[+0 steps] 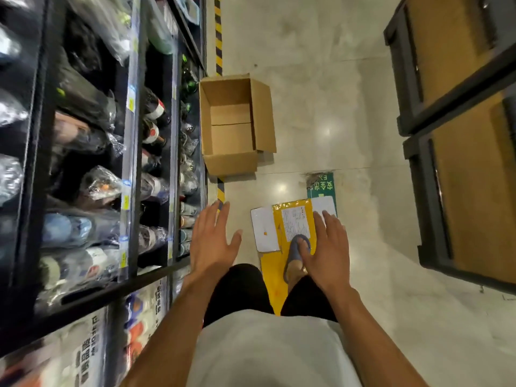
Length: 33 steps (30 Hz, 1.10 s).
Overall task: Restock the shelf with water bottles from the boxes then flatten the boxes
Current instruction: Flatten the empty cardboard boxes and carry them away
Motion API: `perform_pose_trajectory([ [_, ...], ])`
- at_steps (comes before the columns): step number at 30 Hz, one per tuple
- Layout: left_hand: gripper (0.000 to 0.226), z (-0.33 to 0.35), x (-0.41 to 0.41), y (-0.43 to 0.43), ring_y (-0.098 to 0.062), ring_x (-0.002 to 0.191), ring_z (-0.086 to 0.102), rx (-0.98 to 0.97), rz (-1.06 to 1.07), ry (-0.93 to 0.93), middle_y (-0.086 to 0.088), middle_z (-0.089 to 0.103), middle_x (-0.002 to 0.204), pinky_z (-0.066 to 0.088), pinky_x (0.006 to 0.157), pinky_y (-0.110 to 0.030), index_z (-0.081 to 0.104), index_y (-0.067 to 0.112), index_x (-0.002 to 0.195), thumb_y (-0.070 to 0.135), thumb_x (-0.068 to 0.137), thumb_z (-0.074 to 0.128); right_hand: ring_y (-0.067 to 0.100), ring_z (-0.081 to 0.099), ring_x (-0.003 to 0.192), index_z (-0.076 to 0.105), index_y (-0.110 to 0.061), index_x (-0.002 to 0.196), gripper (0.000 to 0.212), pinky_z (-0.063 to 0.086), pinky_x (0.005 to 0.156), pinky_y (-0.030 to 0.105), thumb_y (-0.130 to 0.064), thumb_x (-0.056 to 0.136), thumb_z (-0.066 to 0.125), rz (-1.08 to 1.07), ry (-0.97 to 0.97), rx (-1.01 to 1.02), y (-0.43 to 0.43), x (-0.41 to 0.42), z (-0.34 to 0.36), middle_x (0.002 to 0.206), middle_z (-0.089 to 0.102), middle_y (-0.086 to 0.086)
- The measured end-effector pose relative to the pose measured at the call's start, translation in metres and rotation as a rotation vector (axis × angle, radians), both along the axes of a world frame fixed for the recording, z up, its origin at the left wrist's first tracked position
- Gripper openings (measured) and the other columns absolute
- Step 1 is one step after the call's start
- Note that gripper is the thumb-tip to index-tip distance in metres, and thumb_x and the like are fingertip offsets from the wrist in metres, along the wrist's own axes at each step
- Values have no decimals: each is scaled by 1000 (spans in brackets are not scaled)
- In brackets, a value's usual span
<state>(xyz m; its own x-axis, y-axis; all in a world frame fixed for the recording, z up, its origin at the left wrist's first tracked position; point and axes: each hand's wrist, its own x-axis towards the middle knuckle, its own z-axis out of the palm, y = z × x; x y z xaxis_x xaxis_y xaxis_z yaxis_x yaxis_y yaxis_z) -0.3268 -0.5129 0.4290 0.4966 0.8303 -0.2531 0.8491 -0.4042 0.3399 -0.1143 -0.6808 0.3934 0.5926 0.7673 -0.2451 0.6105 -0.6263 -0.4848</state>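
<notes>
An empty brown cardboard box stands open on the floor beside the shelf, its flaps up. A flattened yellow and white box lies on the floor below me, and my foot in a grey slipper stands on it. My left hand hangs in the air with fingers spread, holding nothing, near the shelf's edge. Above the flattened box hovers my right hand, also with straight fingers and nothing in it. Bottles wrapped in plastic fill the dark shelf on the left.
Two dark-framed units with brown panels stand along the right side of the aisle. A yellow and black striped line runs on the floor by the shelf. A green floor sticker lies past the flattened box.
</notes>
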Motion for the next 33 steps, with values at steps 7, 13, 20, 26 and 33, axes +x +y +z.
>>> perform_pose_trajectory([
  [7, 69, 14, 35, 42, -31, 148, 36, 20, 277, -127, -9, 44, 158, 36, 119, -50, 44, 17, 153, 36, 91, 66, 35, 31, 152, 33, -16, 160, 77, 27, 125, 50, -46, 97, 65, 137, -32, 38, 130, 73, 9, 165, 34, 11],
  [13, 72, -25, 65, 179, -36, 141, 42, 2, 237, -78, -15, 48, 152, 39, 115, -52, 46, 11, 150, 48, 88, 51, 35, 30, 153, 31, -17, 161, 78, 30, 122, 54, -48, 97, 64, 142, -24, -15, 220, 99, -24, 166, 31, 11],
  [20, 72, -123, 86, 349, -33, 148, 35, -90, 126, 62, -9, 41, 160, 32, 120, -52, 40, 16, 155, 48, 94, 58, 35, 27, 153, 29, -17, 161, 79, 30, 122, 54, -47, 97, 64, 100, 0, -90, 341, 122, -92, 166, 30, 11],
  [26, 75, -260, 95, 443, -36, 147, 37, -143, 213, 81, -15, 42, 159, 32, 120, -52, 41, 12, 156, 45, 91, 58, 35, 34, 148, 32, -14, 160, 81, 34, 120, 52, -48, 95, 67, 207, 63, -144, 432, 159, -229, 163, 35, 13],
  [33, 59, -470, 89, 505, -28, 110, 63, -286, 315, 30, -2, 62, 124, 57, 87, -48, 50, 32, 139, 49, 85, 64, 39, 33, 148, 33, -5, 158, 89, 34, 121, 53, -46, 89, 73, 329, 191, -204, 502, 169, -450, 162, 35, 21],
])
